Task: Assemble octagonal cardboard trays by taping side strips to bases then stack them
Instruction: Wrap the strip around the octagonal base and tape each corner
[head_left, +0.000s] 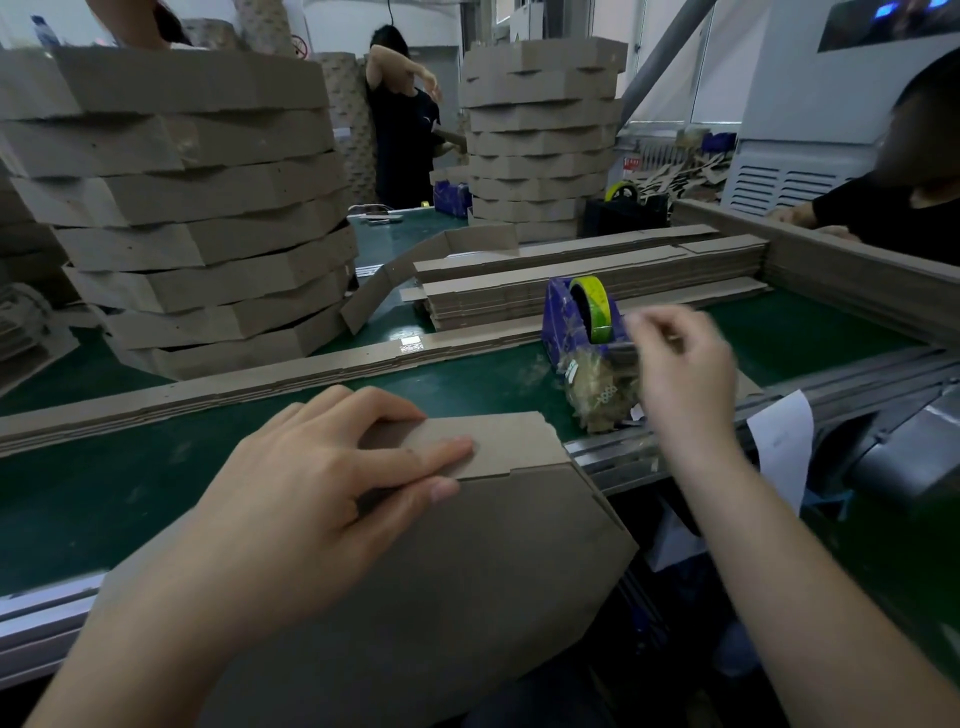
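Note:
A brown octagonal cardboard base (441, 587) lies over the near edge of the green table, with a side strip (498, 441) folded against its far edge. My left hand (332, 478) holds the strip's tab on the base, fingers flat on top and the thumb under the seam. My right hand (680, 374) is blurred at the blue tape dispenser (571, 322) with its yellow-green roll, fingers curled and pinching at the cutter end; the tape itself is too faint to make out.
A tall stack of finished trays (197, 208) stands at the left, another stack (540, 135) at the back. Flat strips (587, 280) are piled behind the dispenser and a long strip row (234, 384) crosses the table. A person (904, 208) sits at right, another stands behind.

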